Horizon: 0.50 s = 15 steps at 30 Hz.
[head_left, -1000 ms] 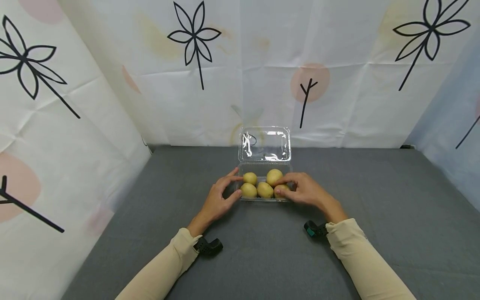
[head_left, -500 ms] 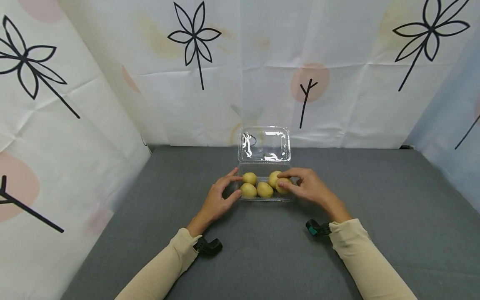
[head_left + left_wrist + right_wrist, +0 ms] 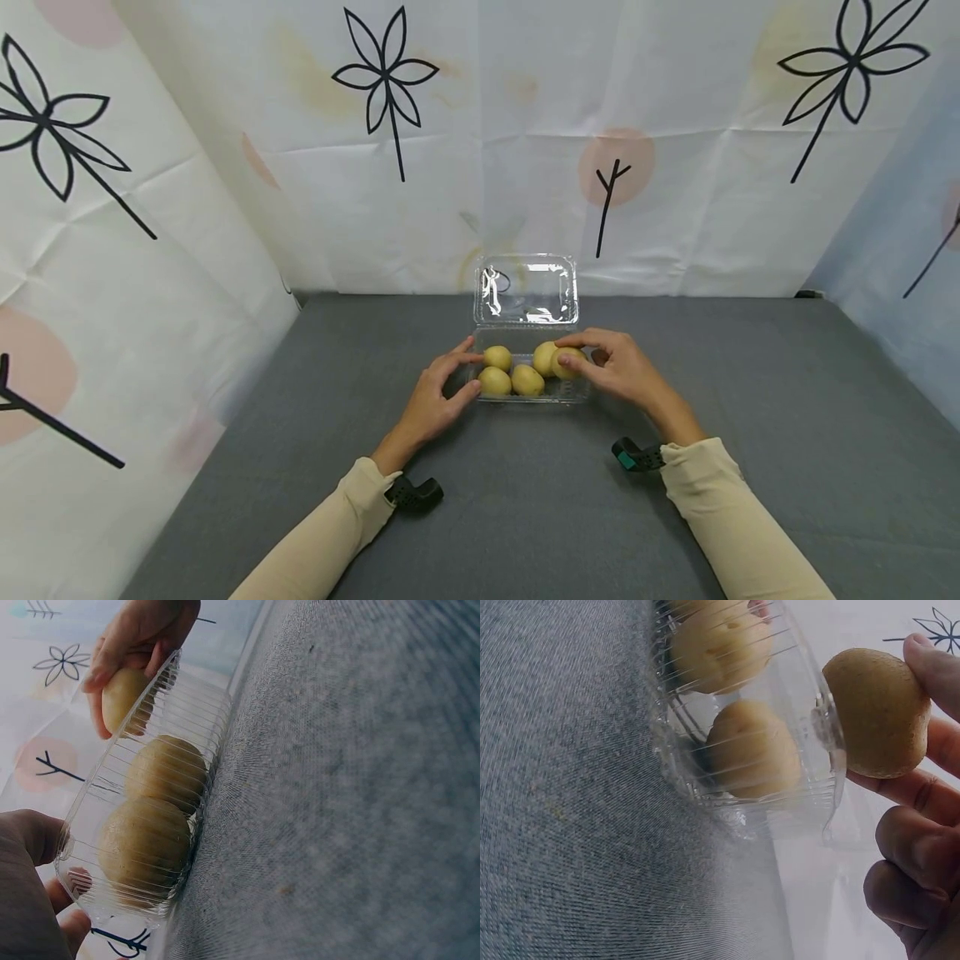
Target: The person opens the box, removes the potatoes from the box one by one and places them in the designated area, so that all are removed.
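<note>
A clear plastic clamshell box point(image 3: 551, 400) stands on the table with several yellow potatoes inside. Between thumb and fingers, my right hand point(image 3: 628, 371) pinches one potato point(image 3: 877, 716) at rim height, over the box's right end. Below it, a potato point(image 3: 754, 750) rests inside, seen through the ribbed wall. My left hand point(image 3: 433, 402) grips the box's left end, thumb at the front corner and fingers along the side. Two potatoes sit nearest that hand: a rear potato point(image 3: 497, 358) and a front potato point(image 3: 494, 381). Another potato point(image 3: 527, 380) lies at the front middle.
The box's hinged lid point(image 3: 528, 292) stands upright at the back. Grey cloth covers the table point(image 3: 540, 500). A white printed curtain point(image 3: 525, 192) hangs behind the table, with further curtain at both sides.
My right hand has lifted the potato from the box's front right corner, up and slightly back. My left hand keeps its place on the box.
</note>
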Tool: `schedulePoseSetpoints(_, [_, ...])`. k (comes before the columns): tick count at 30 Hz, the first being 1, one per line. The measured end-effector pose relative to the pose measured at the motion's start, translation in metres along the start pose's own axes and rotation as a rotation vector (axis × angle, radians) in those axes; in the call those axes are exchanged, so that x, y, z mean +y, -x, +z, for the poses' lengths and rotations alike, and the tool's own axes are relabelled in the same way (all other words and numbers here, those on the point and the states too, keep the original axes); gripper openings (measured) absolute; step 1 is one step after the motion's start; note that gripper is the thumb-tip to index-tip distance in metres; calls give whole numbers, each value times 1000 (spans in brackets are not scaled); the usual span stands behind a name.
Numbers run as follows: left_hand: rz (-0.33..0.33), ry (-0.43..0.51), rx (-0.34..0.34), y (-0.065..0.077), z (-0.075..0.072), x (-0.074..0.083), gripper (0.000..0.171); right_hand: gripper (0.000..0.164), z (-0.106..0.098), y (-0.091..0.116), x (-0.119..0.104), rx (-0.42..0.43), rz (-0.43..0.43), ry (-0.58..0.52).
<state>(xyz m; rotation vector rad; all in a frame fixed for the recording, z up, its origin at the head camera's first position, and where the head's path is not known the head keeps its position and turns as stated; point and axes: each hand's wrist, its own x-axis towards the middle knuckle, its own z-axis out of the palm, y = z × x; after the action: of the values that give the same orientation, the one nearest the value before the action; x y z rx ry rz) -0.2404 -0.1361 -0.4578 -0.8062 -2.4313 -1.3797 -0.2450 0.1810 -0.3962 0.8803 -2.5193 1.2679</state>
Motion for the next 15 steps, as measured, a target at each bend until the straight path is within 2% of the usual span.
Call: schedulePoseSetpoints(15, [-5,8,6,0,1,0,38,22,0,-2,-12,25,-12,3])
